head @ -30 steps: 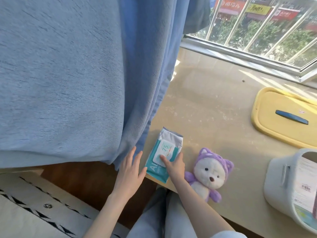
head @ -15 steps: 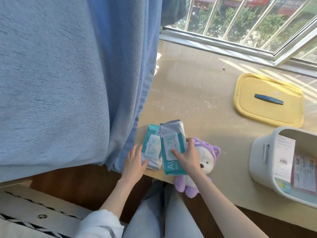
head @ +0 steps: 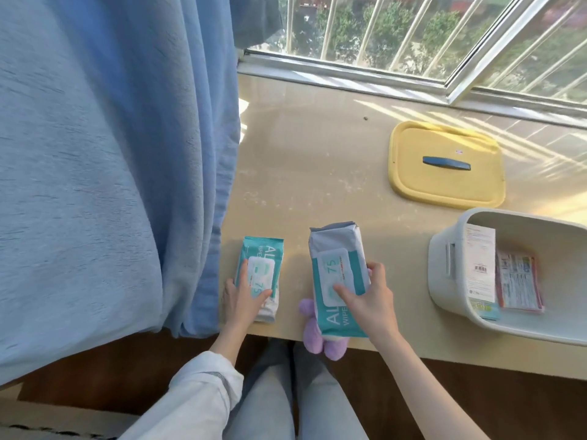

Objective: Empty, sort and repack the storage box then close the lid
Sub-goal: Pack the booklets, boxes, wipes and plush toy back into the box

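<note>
I was looking into a home, most likely a bedroom or living room, at a wide window ledge of pale stone used as a work surface. A long blue curtain hung down the left side and a barred window ran along the back, with treetops beyond it that put the room on an upper floor. Household things lay on the ledge: two packs of wet wipes, a purple plush toy, a white storage box and its yellow lid. A dark wooden floor showed below the ledge.
</note>
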